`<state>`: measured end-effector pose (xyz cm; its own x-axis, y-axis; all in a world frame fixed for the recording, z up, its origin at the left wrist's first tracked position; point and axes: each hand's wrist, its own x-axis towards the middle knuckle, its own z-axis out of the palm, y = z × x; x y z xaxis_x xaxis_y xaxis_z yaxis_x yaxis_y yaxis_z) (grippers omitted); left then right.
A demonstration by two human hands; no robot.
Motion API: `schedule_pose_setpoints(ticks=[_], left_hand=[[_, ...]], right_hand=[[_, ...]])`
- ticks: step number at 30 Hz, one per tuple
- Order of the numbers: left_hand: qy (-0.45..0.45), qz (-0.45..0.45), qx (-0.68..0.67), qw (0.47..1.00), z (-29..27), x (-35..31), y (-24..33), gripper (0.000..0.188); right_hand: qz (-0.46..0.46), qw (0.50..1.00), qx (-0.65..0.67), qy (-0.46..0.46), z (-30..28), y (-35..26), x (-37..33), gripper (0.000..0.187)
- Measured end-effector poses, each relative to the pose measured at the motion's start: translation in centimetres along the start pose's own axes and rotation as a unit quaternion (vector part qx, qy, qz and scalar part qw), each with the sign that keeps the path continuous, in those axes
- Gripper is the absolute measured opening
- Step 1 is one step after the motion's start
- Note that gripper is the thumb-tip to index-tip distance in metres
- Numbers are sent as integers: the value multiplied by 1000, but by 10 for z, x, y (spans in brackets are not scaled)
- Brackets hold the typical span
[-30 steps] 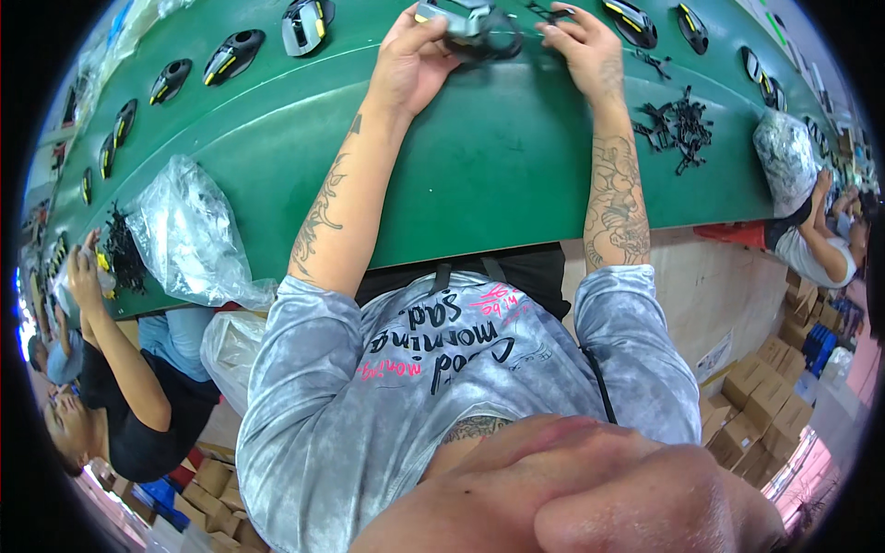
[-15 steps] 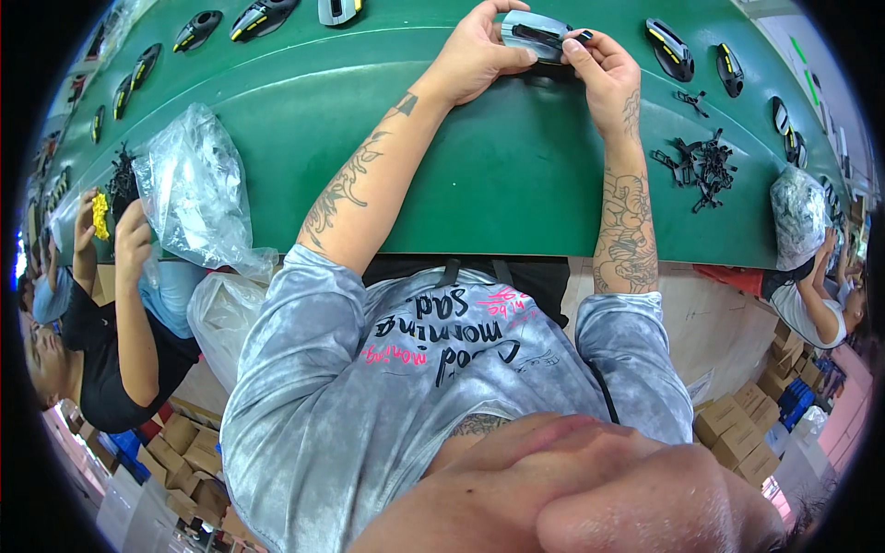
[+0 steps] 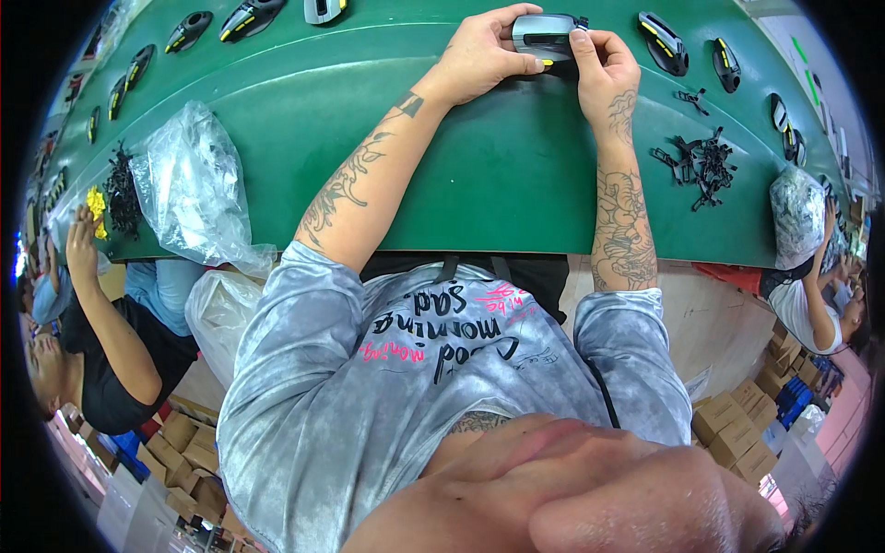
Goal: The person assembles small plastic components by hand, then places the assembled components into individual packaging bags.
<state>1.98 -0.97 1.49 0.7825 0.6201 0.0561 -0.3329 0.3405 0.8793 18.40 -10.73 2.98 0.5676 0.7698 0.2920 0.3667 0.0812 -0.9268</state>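
My left hand (image 3: pixel 479 57) is closed around the left end of a silver-grey plastic shell (image 3: pixel 533 25) at the far middle of the green table. A dark slotted section and a small yellow piece show on the shell. My right hand (image 3: pixel 608 78) is closed at the shell's right end, thumb pressed against it. A small black part (image 3: pixel 582 21) shows by my right fingertips; whether it is seated in the shell I cannot tell. Nearest to my right forearm lies a pile of small black plastic clips (image 3: pixel 708 166), with a loose black clip (image 3: pixel 693 100) beyond it.
Several black, grey and yellow shells, one black-and-yellow shell (image 3: pixel 663 42) among them, lie along the far side of the green table (image 3: pixel 442 184). A clear plastic bag (image 3: pixel 192 175) lies left, near black parts (image 3: pixel 121 194) and a co-worker's hand (image 3: pixel 83 238). Another bag (image 3: pixel 799 217) stands right.
The shell has turned in my hands, and its yellow piece now shows. The black part no longer juts out from my right fingers as before. The left co-worker's hands have moved.
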Motion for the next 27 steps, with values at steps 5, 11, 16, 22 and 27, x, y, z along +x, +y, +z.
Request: schedule_pose_setpoints(ticks=[5, 11, 16, 22, 27], left_hand=[[8, -14, -10, 1000, -1, 1, 1, 66], [40, 2, 84, 996, 6, -1, -8, 47], [23, -13, 110, 994, 0, 3, -9, 46], [84, -16, 23, 996, 8, 1, -6, 40], [44, -4, -87, 995, -4, 2, 1, 46]], right_hand=[[-62, 991, -122, 14, -1, -1, -2, 31], [-36, 986, -142, -79, -9, 8, 3, 85], [0, 999, -32, -32, 6, 3, -4, 80], [-23, 981, 155, -118, -5, 20, 13, 54], [-53, 966, 224, -114, 6, 20, 7, 45]])
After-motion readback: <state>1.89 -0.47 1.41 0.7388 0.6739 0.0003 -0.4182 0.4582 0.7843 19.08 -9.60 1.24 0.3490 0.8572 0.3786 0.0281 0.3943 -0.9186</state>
